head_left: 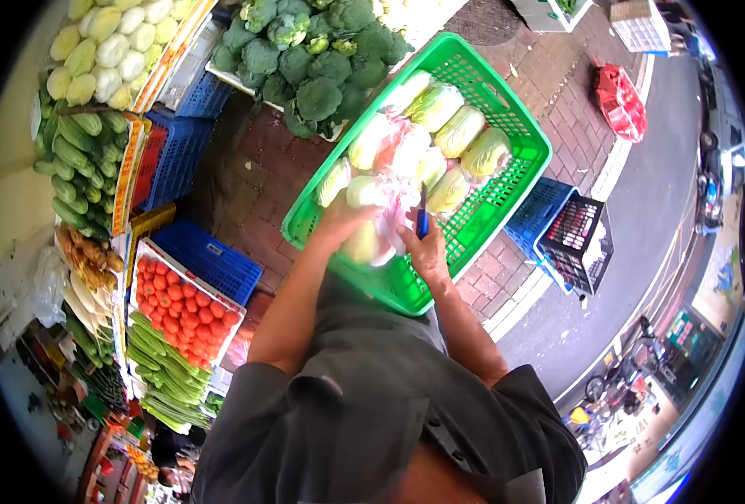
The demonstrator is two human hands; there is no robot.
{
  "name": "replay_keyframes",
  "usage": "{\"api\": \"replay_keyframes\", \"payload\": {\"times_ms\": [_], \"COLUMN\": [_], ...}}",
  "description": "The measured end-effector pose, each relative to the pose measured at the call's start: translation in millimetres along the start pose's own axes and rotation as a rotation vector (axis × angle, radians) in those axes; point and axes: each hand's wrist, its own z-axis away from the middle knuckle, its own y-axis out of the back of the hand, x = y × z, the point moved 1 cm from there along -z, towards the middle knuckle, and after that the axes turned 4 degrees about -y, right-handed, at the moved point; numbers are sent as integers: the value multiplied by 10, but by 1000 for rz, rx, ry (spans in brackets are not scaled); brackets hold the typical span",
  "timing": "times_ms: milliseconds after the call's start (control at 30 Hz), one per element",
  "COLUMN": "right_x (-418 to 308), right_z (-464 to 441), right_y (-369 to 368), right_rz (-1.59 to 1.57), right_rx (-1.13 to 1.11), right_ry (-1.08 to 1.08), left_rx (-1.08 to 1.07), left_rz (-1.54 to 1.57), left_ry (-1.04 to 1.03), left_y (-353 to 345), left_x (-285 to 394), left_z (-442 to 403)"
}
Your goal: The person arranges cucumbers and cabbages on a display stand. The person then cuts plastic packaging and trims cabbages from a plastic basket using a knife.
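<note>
Before me stands a green plastic crate [507, 109] holding several napa cabbages [461, 132], some of them in clear wrap. My left hand [349, 222] grips a napa cabbage [361, 244] at the near left of the crate, its fingertips washed out by glare. Between my hands there is pinkish, crumpled wrapping [393, 220]. My right hand [428, 250] is closed around a knife [423, 223] with a blue handle, its dark blade pointing up and away from me. The right fingers are close to the wrapping; whether they also touch it, I cannot tell.
Broccoli [318, 71] is heaped beyond the crate to the left. Cucumbers [83, 164], tomatoes [179, 307] and green beans [158, 365] fill the stall at left. On the right, blue and black baskets [570, 239] stand by the curb, near a red bag [620, 102].
</note>
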Motion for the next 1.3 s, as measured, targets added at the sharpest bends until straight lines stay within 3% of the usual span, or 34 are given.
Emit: {"api": "replay_keyframes", "payload": {"times_ms": [33,133,233,333,467,700,800,967,1100,1200,1300], "right_x": [-197,-233,134,-81,-8,165,69,-73,-142,11,39], "right_z": [62,180,78,92,-48,-119,12,202,164,104,78], "right_y": [39,-54,-8,200,491,703,730,640,637,729,672], "right_rz": [89,175,-33,-419,-644,-962,-911,-644,-1057,-1097,-886], "right_rx": [-82,78,121,141,173,160,154,111,135,108,54], "right_ry": [-65,221,18,-75,-46,-6,-69,2,-107,-155,-157], "left_rx": [18,-12,-46,-86,-83,-272,-226,-204,-46,-303,-323], "left_rz": [69,153,149,175,271,653,621,501,637,769,874], "left_ry": [62,21,6,27,149,189,177,180,229,101,138], "left_y": [-6,-144,-226,-225,-139,-18,-48,-250,-222,-287,-385], "left_x": [-197,-169,-107,-3,12,38,22,59,-114,13,8], "left_z": [0,44,66,177,236,376,341,236,309,359,308]}}
